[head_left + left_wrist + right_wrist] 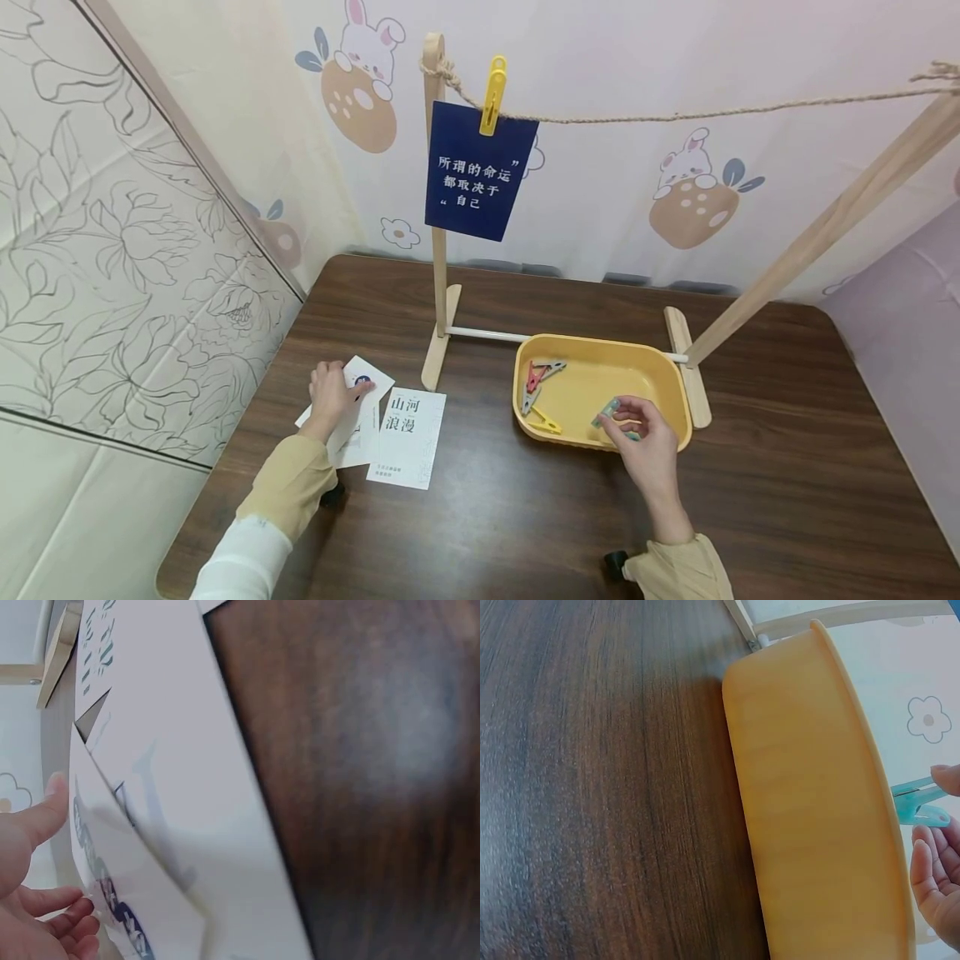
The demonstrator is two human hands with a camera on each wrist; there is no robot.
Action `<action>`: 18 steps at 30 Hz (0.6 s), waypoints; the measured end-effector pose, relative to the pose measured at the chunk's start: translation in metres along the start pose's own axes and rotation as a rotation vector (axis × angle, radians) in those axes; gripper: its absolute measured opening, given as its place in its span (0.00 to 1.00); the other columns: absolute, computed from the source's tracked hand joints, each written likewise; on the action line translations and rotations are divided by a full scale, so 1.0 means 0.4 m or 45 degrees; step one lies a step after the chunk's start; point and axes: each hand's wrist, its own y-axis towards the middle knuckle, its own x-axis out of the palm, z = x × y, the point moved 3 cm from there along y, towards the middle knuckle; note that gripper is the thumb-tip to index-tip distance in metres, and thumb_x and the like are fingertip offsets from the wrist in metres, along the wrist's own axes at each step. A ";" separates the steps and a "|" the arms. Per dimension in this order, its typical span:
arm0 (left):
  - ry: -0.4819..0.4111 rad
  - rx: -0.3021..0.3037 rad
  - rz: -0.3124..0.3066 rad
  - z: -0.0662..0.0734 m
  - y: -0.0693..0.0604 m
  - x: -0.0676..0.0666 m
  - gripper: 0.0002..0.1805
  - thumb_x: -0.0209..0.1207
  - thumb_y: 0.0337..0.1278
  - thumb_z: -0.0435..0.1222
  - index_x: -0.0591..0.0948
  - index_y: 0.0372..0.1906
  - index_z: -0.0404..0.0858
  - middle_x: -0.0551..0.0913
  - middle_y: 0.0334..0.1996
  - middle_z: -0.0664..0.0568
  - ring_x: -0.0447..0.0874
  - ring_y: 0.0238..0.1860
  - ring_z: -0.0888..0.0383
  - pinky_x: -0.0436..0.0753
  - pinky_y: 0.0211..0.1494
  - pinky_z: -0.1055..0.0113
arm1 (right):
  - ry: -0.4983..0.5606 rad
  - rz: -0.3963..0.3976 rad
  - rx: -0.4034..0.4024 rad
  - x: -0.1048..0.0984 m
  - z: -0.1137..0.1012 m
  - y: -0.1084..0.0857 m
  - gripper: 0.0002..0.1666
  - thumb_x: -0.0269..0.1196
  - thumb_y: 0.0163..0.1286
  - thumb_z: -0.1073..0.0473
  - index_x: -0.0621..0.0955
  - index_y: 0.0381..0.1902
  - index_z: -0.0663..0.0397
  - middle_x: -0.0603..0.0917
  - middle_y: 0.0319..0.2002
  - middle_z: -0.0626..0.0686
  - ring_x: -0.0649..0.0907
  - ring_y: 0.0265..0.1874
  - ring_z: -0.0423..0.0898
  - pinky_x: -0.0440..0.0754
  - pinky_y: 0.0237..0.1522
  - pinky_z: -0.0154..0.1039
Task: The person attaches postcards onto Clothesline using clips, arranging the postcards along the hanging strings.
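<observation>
At the table's left, my left hand [330, 396] pinches a white card [369, 377] by its edge, thumb over it. That card is tilted up above another white card [358, 446], and the left wrist view shows the fingertips [84, 906] at its side. Above the yellow basket [600, 343], my right hand [647, 437] pinches a teal clothespin [915, 804] between thumb and fingers. Inside the basket lie several clothespins: red [534, 377], grey and yellow [545, 423]. A yellow clothespin [492, 96] clips a dark blue card [476, 179] to the twine.
A further white card [407, 437] with printed characters lies flat right of the left hand. The twine [675, 117] runs between two wooden posts [817, 237] whose feet [441, 337] stand on the brown table [480, 533]. A printed curtain [577, 50] hangs behind.
</observation>
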 end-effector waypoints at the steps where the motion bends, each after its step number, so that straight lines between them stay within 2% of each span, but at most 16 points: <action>1: 0.011 -0.007 -0.014 0.001 0.002 -0.002 0.39 0.68 0.55 0.43 0.67 0.61 0.18 0.67 0.56 0.26 0.64 0.56 0.34 0.63 0.63 0.43 | 0.004 0.000 0.000 -0.001 -0.002 -0.001 0.20 0.72 0.55 0.72 0.81 0.45 0.69 0.84 0.37 0.61 0.76 0.30 0.25 0.75 0.32 0.18; 10: 0.137 0.009 -0.100 0.002 0.027 -0.023 0.41 0.73 0.47 0.43 0.70 0.56 0.17 0.70 0.53 0.24 0.68 0.55 0.33 0.68 0.61 0.42 | 0.008 0.008 0.000 -0.004 -0.008 -0.003 0.19 0.72 0.55 0.72 0.81 0.45 0.69 0.83 0.36 0.60 0.76 0.29 0.25 0.75 0.32 0.19; 18: 0.199 0.012 -0.174 0.006 0.042 -0.032 0.40 0.75 0.41 0.45 0.73 0.51 0.17 0.72 0.51 0.24 0.71 0.54 0.33 0.71 0.62 0.41 | 0.017 0.009 0.003 -0.005 -0.005 -0.003 0.19 0.71 0.55 0.72 0.81 0.45 0.69 0.83 0.36 0.60 0.76 0.29 0.24 0.75 0.32 0.18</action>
